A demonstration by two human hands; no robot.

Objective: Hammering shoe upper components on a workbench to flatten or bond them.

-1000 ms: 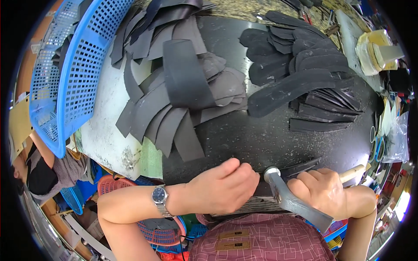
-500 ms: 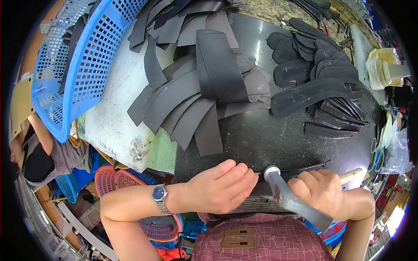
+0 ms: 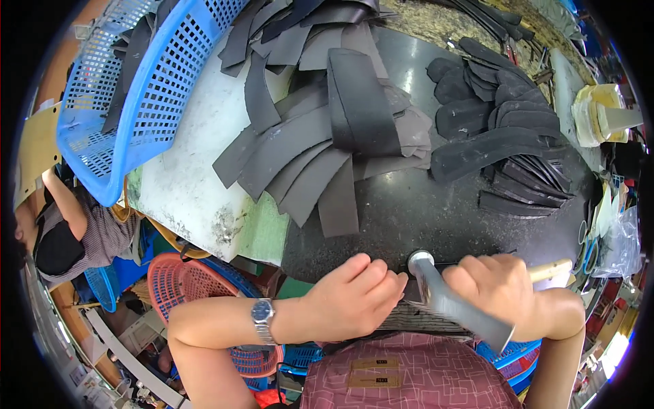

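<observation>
My right hand point(image 3: 494, 293) is closed round a hammer point(image 3: 460, 310) at the front edge of the dark table. Its pale wooden handle sticks out on the right; the grey metal head reaches left, with its round face close to my left fingertips. My left hand point(image 3: 354, 300) is closed, fingers curled, at the same edge; whatever it pinches is hidden. Between the hands, a dark piece point(image 3: 411, 292) shows partly under the hammer head. Beyond them lies a fanned pile of dark grey curved strips point(image 3: 337, 184), with black sole-shaped pieces point(image 3: 470, 153) to its right.
A blue plastic basket point(image 3: 146, 102) with dark strips stands at the left. Red baskets point(image 3: 184, 279) sit lower, beside my left forearm. A cream-coloured tub point(image 3: 593, 116) stands at the far right, and scissors point(image 3: 591, 252) hang at the right edge. Another person point(image 3: 82, 225) is at the left.
The hammer and my right hand have moved slightly left, bringing the hammer's round face nearer my left fingertips. My left hand stays closed. The whole view has shifted a little.
</observation>
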